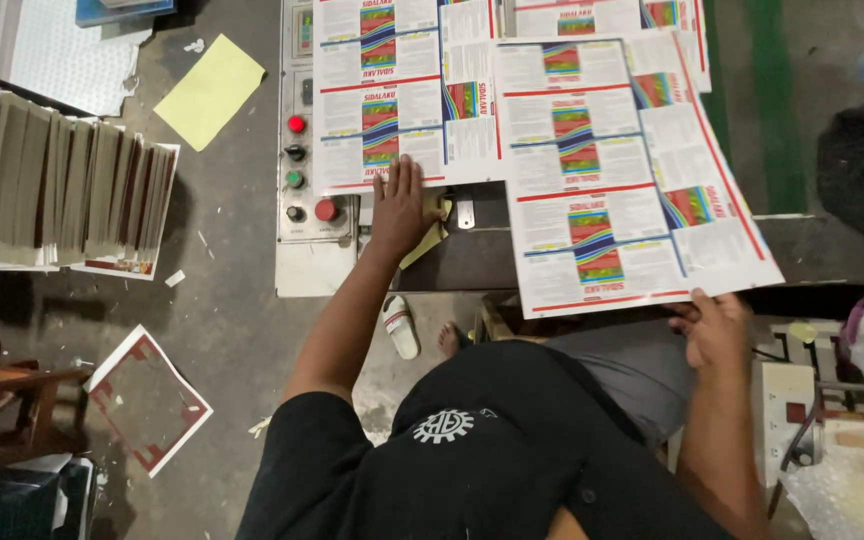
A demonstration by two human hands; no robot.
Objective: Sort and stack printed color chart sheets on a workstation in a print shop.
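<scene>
My left hand (400, 208) lies flat with fingers spread on the near edge of a printed white sheet (392, 100) with red lines and rainbow-striped panels, which lies on a machine table. My right hand (714, 328) grips the near corner of another large printed sheet (632, 180) of the same design, holding it tilted over the machine. More such sheets lie beneath and further back. A yellow cloth or paper scrap (430, 238) sits just under my left hand.
A grey control panel (302, 160) with red, green and black buttons is left of the sheets. A stack of upright boards (52, 195) stands at left. A yellow paper (210, 90) and a red-bordered sheet (147, 398) lie on the concrete floor. Equipment and plastic bags crowd the right.
</scene>
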